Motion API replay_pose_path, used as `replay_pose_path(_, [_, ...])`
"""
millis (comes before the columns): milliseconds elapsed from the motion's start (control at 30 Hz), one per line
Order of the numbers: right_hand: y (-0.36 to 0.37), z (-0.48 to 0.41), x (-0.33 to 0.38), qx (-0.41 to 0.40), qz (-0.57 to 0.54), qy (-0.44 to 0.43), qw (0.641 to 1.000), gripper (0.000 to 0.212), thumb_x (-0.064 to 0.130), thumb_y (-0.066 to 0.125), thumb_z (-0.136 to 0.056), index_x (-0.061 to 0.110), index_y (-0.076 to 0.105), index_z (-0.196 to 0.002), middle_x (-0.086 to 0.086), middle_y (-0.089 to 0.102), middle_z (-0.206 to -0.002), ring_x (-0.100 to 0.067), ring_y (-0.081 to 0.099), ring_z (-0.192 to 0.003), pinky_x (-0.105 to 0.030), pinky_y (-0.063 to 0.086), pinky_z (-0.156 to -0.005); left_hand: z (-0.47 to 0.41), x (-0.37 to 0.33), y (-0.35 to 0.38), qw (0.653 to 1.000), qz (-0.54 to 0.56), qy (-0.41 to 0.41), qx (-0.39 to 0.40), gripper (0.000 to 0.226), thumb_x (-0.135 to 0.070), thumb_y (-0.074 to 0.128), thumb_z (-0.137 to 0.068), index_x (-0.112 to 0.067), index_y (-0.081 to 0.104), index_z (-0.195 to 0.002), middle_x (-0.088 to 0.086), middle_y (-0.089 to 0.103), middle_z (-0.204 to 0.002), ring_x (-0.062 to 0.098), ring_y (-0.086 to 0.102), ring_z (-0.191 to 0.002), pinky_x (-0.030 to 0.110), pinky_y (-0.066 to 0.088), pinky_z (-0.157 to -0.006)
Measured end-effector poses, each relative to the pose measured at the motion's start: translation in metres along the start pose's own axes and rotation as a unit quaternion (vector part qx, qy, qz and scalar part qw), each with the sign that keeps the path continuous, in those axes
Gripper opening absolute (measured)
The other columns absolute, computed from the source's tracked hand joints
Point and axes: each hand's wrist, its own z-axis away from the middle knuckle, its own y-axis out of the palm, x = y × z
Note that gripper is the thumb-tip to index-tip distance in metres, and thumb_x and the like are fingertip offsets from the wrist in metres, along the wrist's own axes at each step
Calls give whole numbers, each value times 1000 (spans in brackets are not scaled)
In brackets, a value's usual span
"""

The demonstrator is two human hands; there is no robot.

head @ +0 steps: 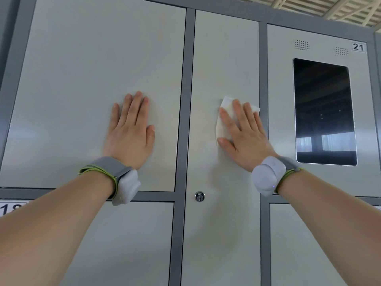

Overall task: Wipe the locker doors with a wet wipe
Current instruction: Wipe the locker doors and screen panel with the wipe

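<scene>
Pale grey metal locker doors [99, 79] fill the view — the right hand [245, 135] presses a white, slightly soiled wet wipe [223, 124] flat against the narrow middle door [224, 58], fingers straight and spread. The left hand [129, 131] rests open-palmed on the wide door beside it.

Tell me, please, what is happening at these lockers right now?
A person is cleaning the locker fronts by hand. The right hand presses a white wet wipe flat against the tall narrow middle door, above its keyhole. The left hand rests open and flat on the wide door to the left, holding nothing. A dark screen sits on the panel to the right, numbered 21. Both wrists carry grey bands.
</scene>
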Motion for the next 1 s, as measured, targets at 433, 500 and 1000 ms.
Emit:
replay_pose_path(433, [2,0,38,3,-8,-39,999,65,51,21,-94,29,-5,-150,-7,-18,-158,-31,-19,-144,-39,-17,-113,12,3,-1,1000,6,24,8,65,-33,23,-91,3,28,-145,18,23,-153,38,19,-142,47,5,-114])
replay_pose_path(500, [3,1,37,12,10,-53,998,67,54,16,-90,31,-6,-150,-6,-16,-158,-29,-18,-144,-37,-18,-113,13,3,-1,1000,5,23,10,65,-33,23,-91,3,28,-145,18,23,-153,37,19,-142,47,5,-114])
replay_pose_path(1000, [1,-6,59,9,-41,-52,998,63,52,4,-90,34,1,-151,-4,-16,-158,-27,-18,-144,-35,-19,-112,21,3,1,999,10,31,5,64,-33,25,-91,2,29,-144,19,24,-153,37,19,-142,43,2,-114])
